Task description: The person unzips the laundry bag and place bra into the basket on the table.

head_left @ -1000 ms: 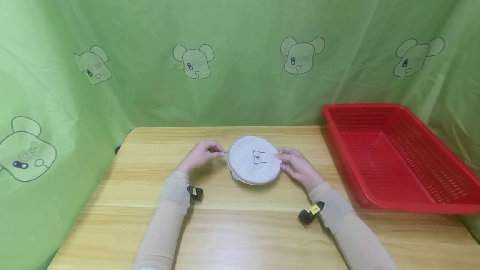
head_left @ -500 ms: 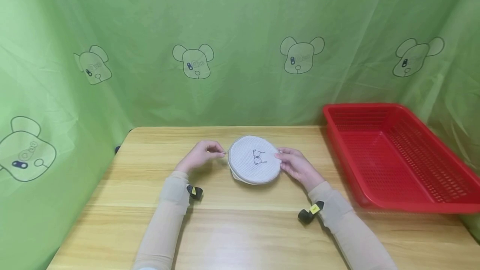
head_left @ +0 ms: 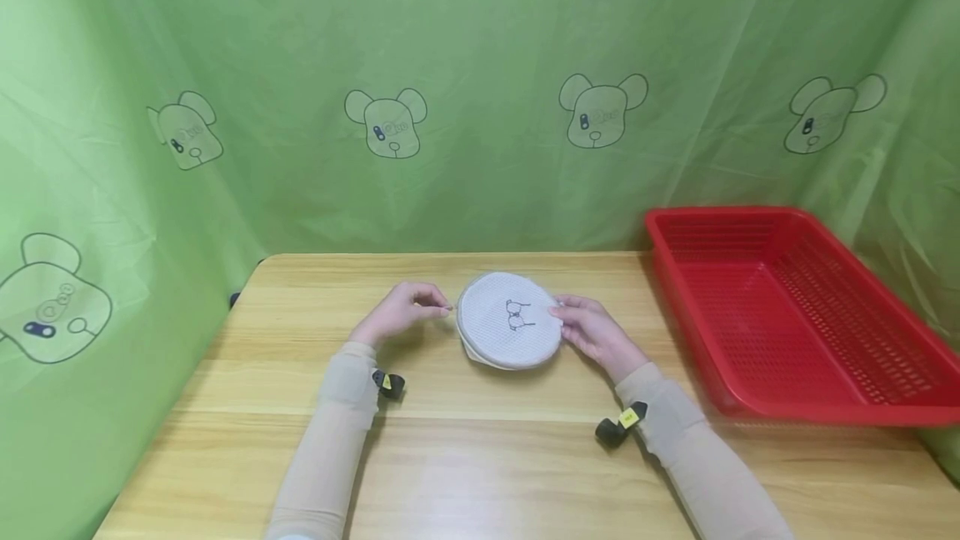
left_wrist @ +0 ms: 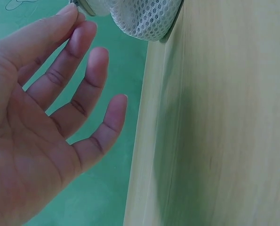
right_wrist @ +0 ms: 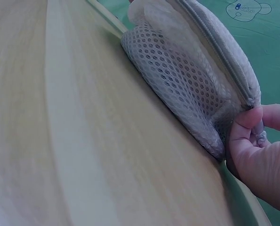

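A round white mesh laundry bag (head_left: 491,336), with a small dark line drawing on its lid, lies on the wooden table. In the right wrist view a grey zipper (right_wrist: 220,52) runs round its side, above honeycomb mesh (right_wrist: 177,70). My right hand (head_left: 596,330) grips the bag's right edge, the thumb on top; close up, the fingers pinch it by the zipper's end. At the left edge, my left hand (head_left: 401,311) pinches a small zipper pull between thumb and index finger. Its other fingers fan out loosely in the left wrist view, below the bag's mesh (left_wrist: 144,19).
A red plastic basket (head_left: 738,394) with slotted walls stands on the right of the table (head_left: 480,457). Green curtains (head_left: 480,198) printed with bear heads hang behind and on both sides. Each sleeved forearm carries a small black wrist camera (head_left: 390,384).
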Demonstrator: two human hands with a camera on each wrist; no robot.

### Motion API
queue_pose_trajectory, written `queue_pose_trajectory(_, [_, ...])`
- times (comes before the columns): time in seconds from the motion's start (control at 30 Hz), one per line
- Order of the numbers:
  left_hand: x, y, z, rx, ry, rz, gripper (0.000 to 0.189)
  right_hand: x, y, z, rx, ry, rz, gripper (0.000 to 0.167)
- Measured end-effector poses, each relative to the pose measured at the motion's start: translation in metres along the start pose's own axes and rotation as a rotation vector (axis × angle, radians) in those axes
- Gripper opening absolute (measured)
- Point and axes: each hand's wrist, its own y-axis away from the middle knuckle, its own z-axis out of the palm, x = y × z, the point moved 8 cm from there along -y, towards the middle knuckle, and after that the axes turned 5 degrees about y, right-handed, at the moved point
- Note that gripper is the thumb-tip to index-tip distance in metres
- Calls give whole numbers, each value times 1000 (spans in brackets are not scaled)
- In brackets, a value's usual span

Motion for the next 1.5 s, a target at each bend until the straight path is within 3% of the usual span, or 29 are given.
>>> queue_pose_trajectory(0.6, [5,4,5,-84,12,1,15,0,0,0,-3,-12,-8,59])
queue_pose_trajectory(0.73, [1,2,5,-90,14,-1,10,0,0,0,-5,-17,-9,61])
queue_pose_trajectory(1.5, [3,8,14,-195,69,-37,15,0,0,-2,38,-33,-6,56])
